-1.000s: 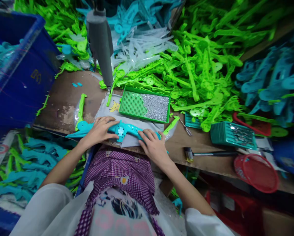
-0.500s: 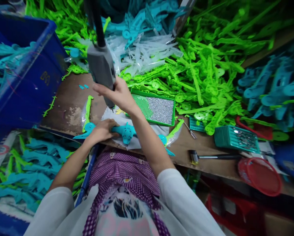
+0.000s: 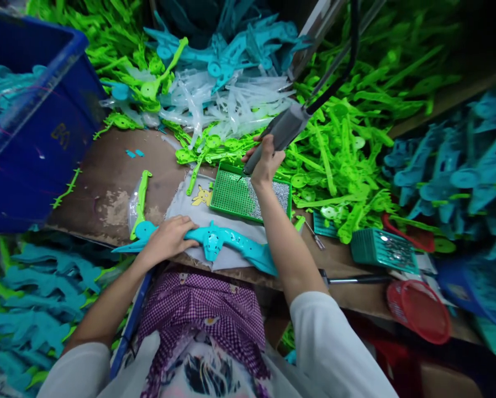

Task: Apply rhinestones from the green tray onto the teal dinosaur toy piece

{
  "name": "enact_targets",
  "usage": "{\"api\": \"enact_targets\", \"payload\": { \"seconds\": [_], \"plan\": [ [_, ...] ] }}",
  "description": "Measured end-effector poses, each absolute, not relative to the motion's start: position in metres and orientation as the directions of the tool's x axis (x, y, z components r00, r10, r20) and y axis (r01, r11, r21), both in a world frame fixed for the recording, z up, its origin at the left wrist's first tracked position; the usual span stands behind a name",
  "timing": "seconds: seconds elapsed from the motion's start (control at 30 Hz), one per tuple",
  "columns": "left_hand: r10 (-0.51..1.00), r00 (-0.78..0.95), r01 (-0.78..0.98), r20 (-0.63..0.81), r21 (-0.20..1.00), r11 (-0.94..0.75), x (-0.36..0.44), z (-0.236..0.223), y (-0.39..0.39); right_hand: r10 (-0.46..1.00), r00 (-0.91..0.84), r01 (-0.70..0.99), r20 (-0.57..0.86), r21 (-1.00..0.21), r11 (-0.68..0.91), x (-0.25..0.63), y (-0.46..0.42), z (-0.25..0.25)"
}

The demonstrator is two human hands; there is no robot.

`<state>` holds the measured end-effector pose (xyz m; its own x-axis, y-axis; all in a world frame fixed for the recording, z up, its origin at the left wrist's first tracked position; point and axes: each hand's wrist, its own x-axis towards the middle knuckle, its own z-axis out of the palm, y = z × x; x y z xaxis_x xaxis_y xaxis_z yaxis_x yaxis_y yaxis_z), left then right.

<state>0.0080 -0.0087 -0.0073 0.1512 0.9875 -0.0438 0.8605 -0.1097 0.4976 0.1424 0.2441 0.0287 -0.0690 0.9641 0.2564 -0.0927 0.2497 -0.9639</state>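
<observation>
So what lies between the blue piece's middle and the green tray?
Head view: bare grey cloth lies between the blue piece's middle and the green tray.

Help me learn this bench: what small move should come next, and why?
Probably ease the gray driver toward the silvery pieces in the green tray: the right hand holds it over the tray, while the left hand holds the blue part.

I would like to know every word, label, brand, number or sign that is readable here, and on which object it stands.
No text can be read with certainty.
Blue bin: a short handwritten mark on its side, too blurred to read.
Shirt: a printed picture, no readable words.
Grey cloth: a yellow cartoon figure, no words seen.
Power screwdriver: no legible brand or label.
</observation>
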Motion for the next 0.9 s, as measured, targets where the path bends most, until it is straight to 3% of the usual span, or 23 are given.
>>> {"api": "enact_targets", "payload": {
  "seconds": [0.67, 0.8, 0.9],
  "plan": [
    [0.986, 0.158, 0.853, -0.048, 0.51, -0.112, 0.008, -0.005, -0.01, 0.955, -0.081, -0.04, 0.286, -0.958, 0.284, 0.143, 0.256, 0.014],
    [0.988, 0.149, 0.846, -0.027, 0.521, -0.113, 0.008, -0.006, -0.01, 0.957, -0.027, -0.032, 0.288, -0.957, 0.287, 0.148, 0.254, 0.033],
    [0.989, 0.147, 0.833, -0.009, 0.541, -0.119, 0.008, -0.006, -0.009, 0.957, -0.001, -0.118, 0.289, -0.951, 0.287, 0.168, 0.236, 0.061]
  ]
}}
